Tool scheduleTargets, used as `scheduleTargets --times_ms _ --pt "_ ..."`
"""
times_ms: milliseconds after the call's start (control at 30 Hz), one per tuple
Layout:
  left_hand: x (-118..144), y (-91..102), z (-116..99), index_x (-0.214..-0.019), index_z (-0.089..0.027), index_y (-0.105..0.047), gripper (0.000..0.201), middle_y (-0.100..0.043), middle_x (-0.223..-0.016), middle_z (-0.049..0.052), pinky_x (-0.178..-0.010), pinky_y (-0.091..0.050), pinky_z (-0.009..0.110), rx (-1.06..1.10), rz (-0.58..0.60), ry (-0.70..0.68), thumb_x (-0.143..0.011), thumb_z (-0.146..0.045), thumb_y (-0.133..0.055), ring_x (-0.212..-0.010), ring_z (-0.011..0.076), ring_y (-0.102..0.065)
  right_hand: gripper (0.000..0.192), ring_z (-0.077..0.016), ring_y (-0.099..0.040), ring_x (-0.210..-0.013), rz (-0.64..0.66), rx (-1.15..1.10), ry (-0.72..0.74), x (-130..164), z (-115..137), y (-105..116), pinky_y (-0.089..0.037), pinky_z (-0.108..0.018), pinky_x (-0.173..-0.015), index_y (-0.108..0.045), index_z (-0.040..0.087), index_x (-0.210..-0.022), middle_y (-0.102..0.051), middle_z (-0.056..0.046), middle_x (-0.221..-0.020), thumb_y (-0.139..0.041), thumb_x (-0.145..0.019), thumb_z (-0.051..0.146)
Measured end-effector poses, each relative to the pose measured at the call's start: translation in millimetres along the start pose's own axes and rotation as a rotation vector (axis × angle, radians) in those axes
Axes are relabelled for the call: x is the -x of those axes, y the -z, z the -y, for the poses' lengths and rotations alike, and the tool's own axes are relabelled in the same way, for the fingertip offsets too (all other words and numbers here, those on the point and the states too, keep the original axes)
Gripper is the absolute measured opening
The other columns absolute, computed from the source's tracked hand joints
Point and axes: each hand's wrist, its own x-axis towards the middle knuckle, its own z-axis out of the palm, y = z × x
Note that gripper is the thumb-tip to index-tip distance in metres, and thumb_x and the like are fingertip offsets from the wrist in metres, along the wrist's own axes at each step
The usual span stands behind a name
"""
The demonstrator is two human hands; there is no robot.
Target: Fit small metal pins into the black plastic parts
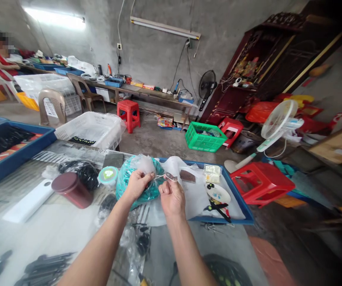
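My left hand (137, 183) pinches the top of a clear plastic bag (143, 165) that sits over a bundle of teal cord (123, 178). My right hand (172, 195) is closed just to its right, pinching a thin clear loop of plastic (166, 176) that runs between both hands. Both hands hover over the near left corner of a blue tray (242, 210) lined with white paper. In the tray lie a small brown block (187, 175), a pale packet (212, 173) and a white oval piece with a black tool (218, 198).
A dark red lidded jar (72, 190), a small green-lidded tub (108, 174) and black parts in bags (84, 171) lie on the table to the left. A big blue tray (13, 153) stands far left. Red stools (260, 183), a green crate (205, 137) and a fan (278, 119) crowd the floor right. A person sits far back left.
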Motion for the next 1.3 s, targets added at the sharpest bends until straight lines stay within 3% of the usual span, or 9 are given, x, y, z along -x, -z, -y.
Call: scheduleTargets --times_ms 267,400,600,700,833,967,1067,1200,1300 --pt "0 -0.1 2 -0.046 -0.016 -0.041 0.033 -0.036 -0.037 -0.007 -0.037 -0.021 0.019 0.014 -0.003 -0.002 -0.063 -0.041 -0.055 -0.036 0.0049 -0.028 0.013 -0.0042 -0.025 -0.041 -0.006 -0.043 0.002 3 -2 -3 -0.027 -0.021 -0.044 -0.064 0.018 -0.069 -0.047 0.005 -0.048 -0.063 -0.064 0.030" --pt "0 -0.2 0 -0.047 -0.016 -0.042 0.031 -0.037 -0.037 -0.007 -0.038 -0.022 0.019 0.021 0.005 -0.005 -0.061 -0.040 -0.055 -0.037 0.0054 -0.029 0.018 -0.0030 -0.021 -0.037 0.002 0.076 -0.033 -7 -4 2 -0.027 -0.021 -0.041 -0.063 0.020 -0.077 -0.058 0.003 -0.060 -0.058 -0.069 0.035" --pt "2 4.1 -2 -0.048 -0.016 -0.044 0.027 -0.039 -0.037 -0.005 -0.040 -0.026 0.020 0.068 0.026 0.005 -0.061 -0.039 -0.050 -0.037 0.0069 -0.033 0.046 -0.0074 -0.033 -0.040 0.243 0.654 -0.012 -25 -4 13 -0.027 -0.022 -0.039 -0.059 0.018 -0.105 -0.049 0.006 -0.050 -0.065 -0.063 0.036" --pt "0 6.9 0 -0.047 -0.016 -0.043 0.027 -0.039 -0.039 -0.004 -0.041 -0.028 0.021 0.089 0.048 0.000 -0.062 -0.038 -0.046 -0.039 0.0072 -0.033 0.052 -0.0161 -0.052 -0.065 0.379 0.971 0.186 -28 0 7 -0.041 -0.027 -0.057 -0.057 0.019 -0.108 -0.060 -0.002 -0.076 -0.069 -0.059 0.032" --pt "-2 9.7 1 -0.051 -0.016 -0.043 0.023 -0.044 -0.048 -0.003 -0.046 -0.032 0.022 0.071 0.058 -0.006 -0.063 -0.036 -0.041 -0.046 0.0094 -0.037 0.062 -0.0275 -0.051 -0.099 0.487 1.337 0.324 -30 0 -1 -0.039 -0.038 -0.081 -0.046 0.014 -0.118 -0.057 -0.013 -0.107 -0.065 -0.062 0.033" --pt "3 13.8 -9 -0.044 -0.017 -0.044 0.024 -0.041 -0.042 -0.002 -0.045 -0.029 0.023 -0.053 0.097 0.033 -0.061 -0.033 -0.045 -0.044 0.0110 -0.038 0.055 -0.0292 -0.052 -0.097 0.473 1.593 0.341 -34 -8 -1 -0.041 -0.039 -0.078 -0.039 0.009 -0.120 -0.056 -0.018 -0.107 -0.054 -0.070 0.025" --pt "12 17.9 -26 -0.043 -0.016 -0.050 0.024 -0.040 -0.040 -0.002 -0.048 -0.027 0.023 -0.323 0.008 0.034 -0.062 -0.032 -0.052 -0.046 0.0132 -0.042 0.043 -0.0256 -0.055 -0.091 0.453 1.661 0.394 -37 -12 -2 -0.041 -0.035 -0.074 -0.043 0.014 -0.114 -0.059 -0.014 -0.099 -0.049 -0.072 0.019" --pt "17 19.7 -40 -0.055 -0.016 -0.059 0.025 -0.057 -0.052 0.004 -0.053 -0.030 0.025 -0.877 -0.061 -0.060 -0.071 -0.031 -0.047 -0.056 0.0167 -0.052 0.025 -0.0232 -0.057 -0.077 0.429 1.756 0.402 -36 -11 -8 -0.040 -0.031 -0.063 -0.052 0.018 -0.095 -0.061 -0.010 -0.083 -0.046 -0.072 0.013" --pt "12 17.5 -40 -0.062 -0.016 -0.062 0.023 -0.064 -0.064 0.008 -0.056 -0.033 0.025 -0.974 0.006 -0.061 -0.074 -0.026 -0.044 -0.062 0.0182 -0.057 0.017 -0.0220 -0.056 -0.071 0.434 1.816 0.427 -32 -10 -12 -0.037 -0.030 -0.057 -0.055 0.018 -0.084 -0.061 -0.010 -0.078 -0.043 -0.073 0.011"
